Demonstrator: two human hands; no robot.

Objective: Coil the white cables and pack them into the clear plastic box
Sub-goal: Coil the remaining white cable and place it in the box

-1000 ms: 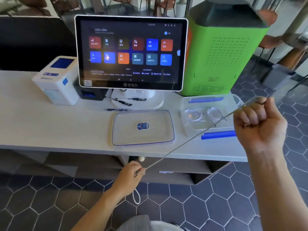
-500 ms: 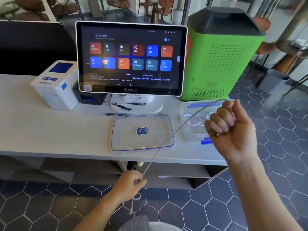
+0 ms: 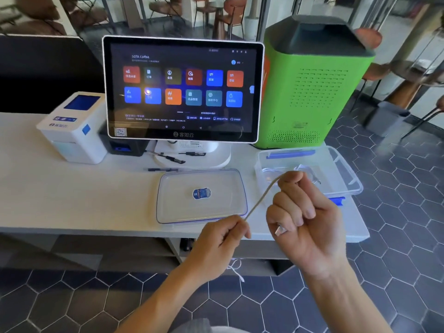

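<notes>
A thin white cable (image 3: 260,199) runs taut between my two hands in front of the counter. My left hand (image 3: 219,245) pinches its lower part, and the loose tail dangles below that hand. My right hand (image 3: 302,219) is closed on the upper part, with a metal plug end showing at its palm. The clear plastic box (image 3: 346,174) with blue latches stands open on the counter's right end, behind my right hand. Coiled white cables (image 3: 270,173) lie inside it. Its clear lid (image 3: 201,195) lies flat on the counter to the left.
A touchscreen terminal (image 3: 183,88) stands behind the lid, a white label printer (image 3: 73,129) to its left, a tall green machine (image 3: 310,82) to its right. Pens (image 3: 168,158) lie by the terminal's base. Dark hexagon floor tiles lie below the counter edge (image 3: 96,230).
My right hand has come down and left, toward my left hand, shortening the stretched span of cable. My left hand has risen toward the counter edge.
</notes>
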